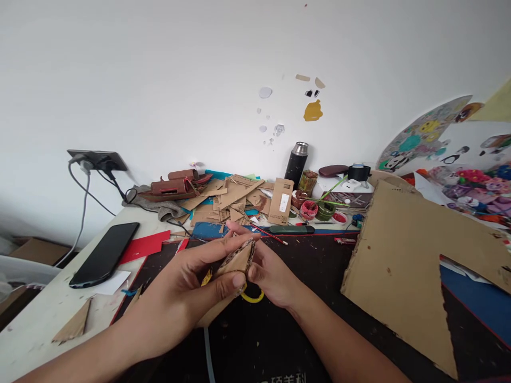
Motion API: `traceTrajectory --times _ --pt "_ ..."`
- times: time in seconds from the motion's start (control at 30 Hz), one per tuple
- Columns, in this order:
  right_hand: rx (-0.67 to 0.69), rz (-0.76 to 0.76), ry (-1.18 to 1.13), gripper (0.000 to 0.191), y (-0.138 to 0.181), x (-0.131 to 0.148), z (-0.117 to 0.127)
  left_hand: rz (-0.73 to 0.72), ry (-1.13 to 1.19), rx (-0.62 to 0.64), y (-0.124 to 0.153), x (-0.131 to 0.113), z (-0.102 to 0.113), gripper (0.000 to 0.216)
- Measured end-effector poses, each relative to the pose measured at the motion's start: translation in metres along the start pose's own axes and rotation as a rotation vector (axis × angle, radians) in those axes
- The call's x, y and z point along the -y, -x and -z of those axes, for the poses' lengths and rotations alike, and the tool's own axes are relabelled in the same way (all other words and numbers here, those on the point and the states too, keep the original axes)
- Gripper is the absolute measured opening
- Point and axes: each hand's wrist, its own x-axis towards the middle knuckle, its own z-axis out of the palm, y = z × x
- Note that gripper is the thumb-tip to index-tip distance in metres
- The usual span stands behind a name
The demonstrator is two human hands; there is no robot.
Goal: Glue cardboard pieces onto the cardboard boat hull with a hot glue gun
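Note:
My left hand (187, 295) is closed around a small folded piece of cardboard (238, 260), thumb on the near face and fingers over the top. Its corrugated cut edge shows along the upper side. From the other side my right hand (269, 268) grips the same piece, its fingertips partly hidden behind it. Just below the hands a yellow ring-shaped thing (254, 299) shows, its rest hidden, so I cannot tell its kind. Underneath lies a dark mat (255, 346).
A large cardboard sheet (395, 266) lies at right. Cardboard scraps (227, 199), open paint jars (309, 209) and a black thermos (296, 165) stand along the wall. At left are a phone (104, 255), red paper (146, 246) and a cardboard triangle (74, 323).

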Motion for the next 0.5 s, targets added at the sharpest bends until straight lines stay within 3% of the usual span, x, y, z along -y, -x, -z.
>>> traceTrajectory --times 0.2,0.5 --pt "0.006 0.020 -0.037 0.095 0.000 0.000 -0.001 0.006 -0.010 -0.048 -0.001 0.001 -0.002 0.053" --pt "-0.047 -0.002 -0.113 0.094 0.000 -0.004 0.002 0.007 -0.050 -0.009 -0.011 -0.010 -0.003 0.050"
